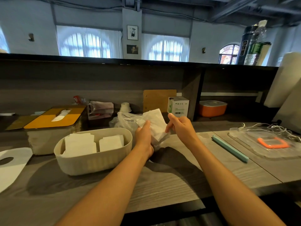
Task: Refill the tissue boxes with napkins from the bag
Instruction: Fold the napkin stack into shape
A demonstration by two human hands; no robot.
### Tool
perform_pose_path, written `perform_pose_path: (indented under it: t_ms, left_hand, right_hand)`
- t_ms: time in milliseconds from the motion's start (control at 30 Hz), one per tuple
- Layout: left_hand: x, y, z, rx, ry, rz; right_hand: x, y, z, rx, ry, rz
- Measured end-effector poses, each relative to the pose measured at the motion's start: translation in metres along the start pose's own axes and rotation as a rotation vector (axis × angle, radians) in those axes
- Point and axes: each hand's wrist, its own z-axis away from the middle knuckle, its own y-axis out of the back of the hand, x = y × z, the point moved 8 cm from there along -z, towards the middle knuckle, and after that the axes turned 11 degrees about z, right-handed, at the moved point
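Observation:
A stack of white napkins is held up over the counter, just in front of a crumpled clear plastic bag. My left hand grips the stack from the left and below, thumb on its front. My right hand pinches the stack's right edge. To the left stands an open beige tissue box with two piles of napkins inside. Behind it sits a second tissue box with an orange lid, a napkin poking out of its slot.
A white lid with an oval slot lies at the far left. A teal stick and a clear tray with an orange ring lie to the right. A white carton and an orange container stand at the back.

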Motion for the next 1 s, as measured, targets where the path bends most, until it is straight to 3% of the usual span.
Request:
perform_pose_path:
  t_ms: [133,333,433,600,733,800,933,1000]
  left_hand:
    - [0.001,-0.008,0.005,-0.080,-0.009,0.001]
    - [0.000,-0.025,0.018,-0.215,-0.062,-0.094]
    - [-0.001,-0.026,0.017,-0.208,-0.087,-0.113]
    - [-0.004,-0.031,0.022,-0.174,-0.142,-0.162]
    - [-0.007,-0.039,0.031,-0.308,-0.151,-0.223]
    - [-0.008,-0.043,0.034,-0.401,-0.183,-0.270]
    - [-0.007,-0.044,0.037,-0.433,-0.249,-0.338]
    - [-0.006,-0.046,0.040,-0.416,-0.340,-0.452]
  right_hand:
    - [-0.005,0.012,0.000,0.127,0.011,-0.044]
    - [0.007,-0.031,0.017,-0.267,-0.227,-0.205]
    - [0.004,-0.027,0.019,-0.332,-0.194,-0.227]
    - [0.007,-0.016,0.029,-0.366,-0.117,-0.040]
    - [0.023,0.007,0.041,-0.408,-0.108,0.031]
    - [0.034,0.023,0.043,-0.376,-0.130,0.056]
    - [0.052,0.059,0.034,-0.021,-0.256,-0.178]
    - [0.055,0.058,0.034,0.040,-0.276,-0.163]
